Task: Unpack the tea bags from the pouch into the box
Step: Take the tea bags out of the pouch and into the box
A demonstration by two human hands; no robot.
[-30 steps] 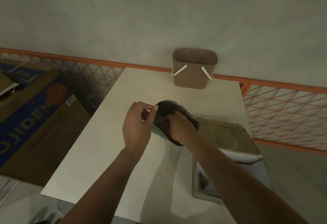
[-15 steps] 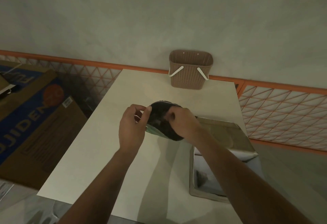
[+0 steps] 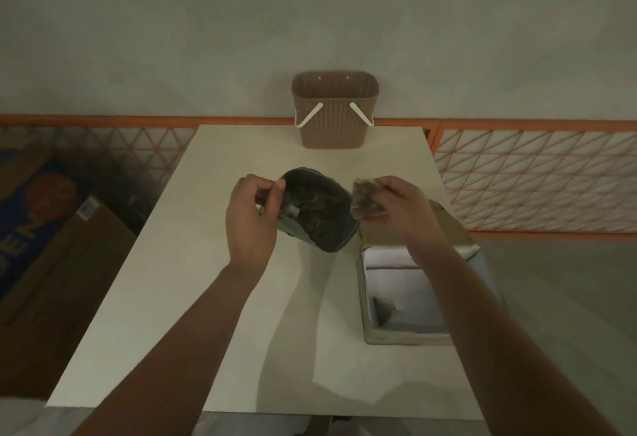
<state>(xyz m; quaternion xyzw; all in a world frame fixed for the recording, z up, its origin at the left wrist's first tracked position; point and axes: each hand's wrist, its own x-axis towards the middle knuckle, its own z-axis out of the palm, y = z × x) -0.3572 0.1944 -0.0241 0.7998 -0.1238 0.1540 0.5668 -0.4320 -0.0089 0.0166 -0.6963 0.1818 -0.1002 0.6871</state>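
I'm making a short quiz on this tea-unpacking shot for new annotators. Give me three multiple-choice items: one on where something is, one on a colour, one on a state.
1. Where does the basket stand?
A. at the table's far edge, by the wall
B. inside the box
C. on the floor at the left

2. What colour are the basket's handles?
A. orange
B. white
C. blue

3. What is the right hand doing?
A. resting flat on the table
B. reaching inside the pouch
C. pinching a tea bag clear of the pouch

Answers: 1 A, it stands at the far end of the table against the wall. 2 B, two pale white handles hang down its front. 3 C, the tea bag is held beside the pouch, which the left hand holds, above the open box.
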